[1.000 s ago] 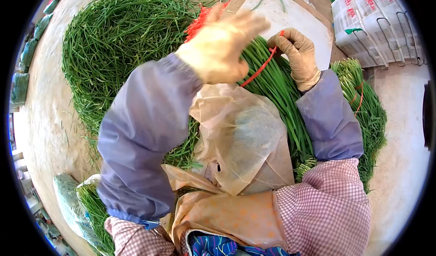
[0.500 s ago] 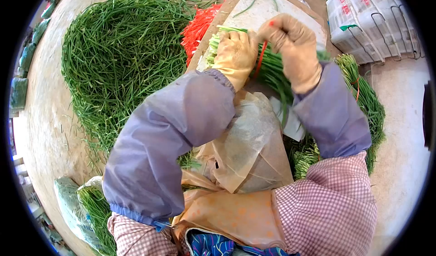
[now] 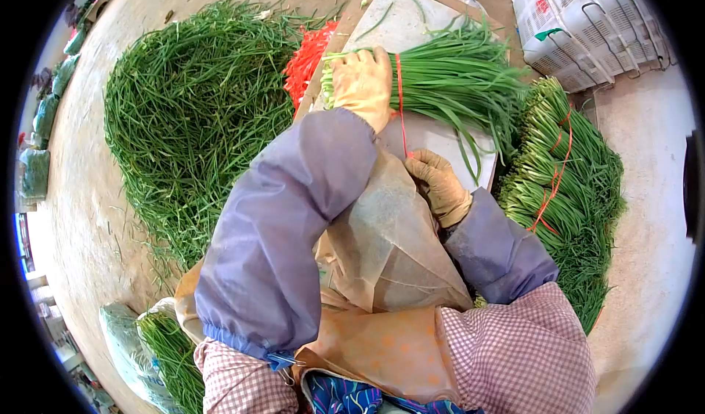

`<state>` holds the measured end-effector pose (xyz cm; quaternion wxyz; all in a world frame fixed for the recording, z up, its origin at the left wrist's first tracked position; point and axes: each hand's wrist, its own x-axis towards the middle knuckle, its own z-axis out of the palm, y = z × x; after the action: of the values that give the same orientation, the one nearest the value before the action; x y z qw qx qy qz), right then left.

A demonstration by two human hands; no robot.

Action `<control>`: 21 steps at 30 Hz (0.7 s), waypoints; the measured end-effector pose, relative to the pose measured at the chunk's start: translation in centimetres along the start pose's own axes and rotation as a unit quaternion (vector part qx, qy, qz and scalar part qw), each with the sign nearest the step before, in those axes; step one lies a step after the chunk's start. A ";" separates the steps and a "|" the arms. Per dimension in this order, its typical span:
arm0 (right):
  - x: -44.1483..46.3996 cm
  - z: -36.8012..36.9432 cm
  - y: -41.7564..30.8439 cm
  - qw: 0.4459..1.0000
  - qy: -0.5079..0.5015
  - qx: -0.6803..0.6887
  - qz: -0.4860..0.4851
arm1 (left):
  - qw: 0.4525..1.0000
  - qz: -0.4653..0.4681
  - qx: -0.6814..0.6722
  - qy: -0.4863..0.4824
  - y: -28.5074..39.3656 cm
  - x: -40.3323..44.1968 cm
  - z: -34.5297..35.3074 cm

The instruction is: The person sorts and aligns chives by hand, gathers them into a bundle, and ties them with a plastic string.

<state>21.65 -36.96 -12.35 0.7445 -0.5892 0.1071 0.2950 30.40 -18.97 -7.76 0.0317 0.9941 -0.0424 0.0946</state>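
Green, smooth, slender stems [image 3: 455, 80], head view: bundle fanned across a flat white board [image 3: 382, 19]. On my feed, L hand [image 3: 361, 85], rubbery-gloved, fingers pressed tog., grips nr pale cut ends. R hand [image 3: 438, 184] pinches thin red tie [image 3: 400, 91], drawn over bundle toward wearer. I'd brace L firmly, tension R evenly w/o bruising stems.

The stalks [image 3: 455, 72] are green, strap [image 3: 400, 83] red, sleeves [image 3: 525, 348] checked.

On my feed, pale, scuffed floor [image 3: 81, 216] spreads left of the stacked white crates [image 3: 595, 32], brightly lit; I see wrapped bundles [image 3: 34, 173] lined up far left of them.
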 end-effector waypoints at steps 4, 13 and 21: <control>-1.6 -1.4 -3.7 0.989 0.015 -0.053 -0.137 | 0.994 0.093 -0.046 -0.044 -2.1 -2.3 -3.5; 0.8 -0.2 -5.9 0.962 0.084 -0.234 -0.114 | 0.981 0.187 -0.040 0.037 -4.5 3.2 -6.6; 6.4 1.5 -5.7 0.997 -0.020 -0.022 0.071 | 0.940 0.121 -0.187 -0.260 -2.2 5.1 -3.3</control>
<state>29.71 -34.33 -10.58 0.7105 -0.5903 0.1272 0.3613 35.03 -16.95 -3.70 0.1929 0.9477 -0.1860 -0.1732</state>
